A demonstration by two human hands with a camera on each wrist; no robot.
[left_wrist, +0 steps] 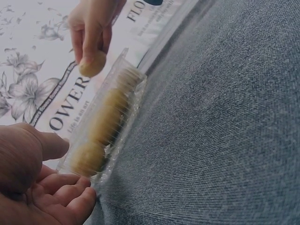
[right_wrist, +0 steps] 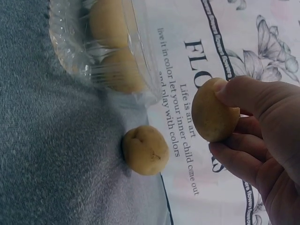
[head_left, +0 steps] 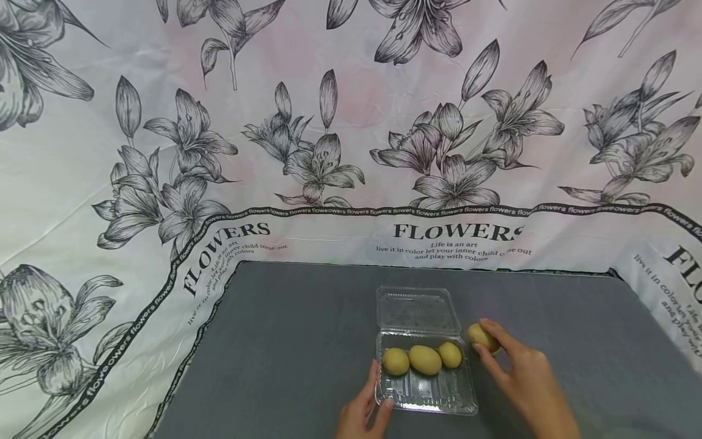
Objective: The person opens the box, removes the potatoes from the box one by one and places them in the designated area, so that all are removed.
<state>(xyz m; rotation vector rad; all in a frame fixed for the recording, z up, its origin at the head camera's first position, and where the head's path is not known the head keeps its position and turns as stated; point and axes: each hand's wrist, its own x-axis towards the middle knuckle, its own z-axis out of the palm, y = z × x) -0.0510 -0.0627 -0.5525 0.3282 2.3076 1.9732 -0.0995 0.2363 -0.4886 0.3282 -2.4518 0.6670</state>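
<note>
A clear plastic clamshell box (head_left: 428,396) lies on the grey surface with its lid (head_left: 418,310) folded back. Three potatoes sit in a row inside: a left one (head_left: 395,361), a larger middle one (head_left: 425,360) and a right one (head_left: 450,355). My left hand (head_left: 364,405) holds the box at its near left corner, thumb and fingers on either side. Just right of the box, my right hand (head_left: 523,372) pinches a potato (right_wrist: 212,110) between thumb and fingers, raised off the surface. In the right wrist view another potato (right_wrist: 146,150) rests on the surface beside the box.
The grey table surface (head_left: 274,341) spreads out around the box. Behind it and at both sides hangs a white cloth (head_left: 329,238) printed with flowers and lettering.
</note>
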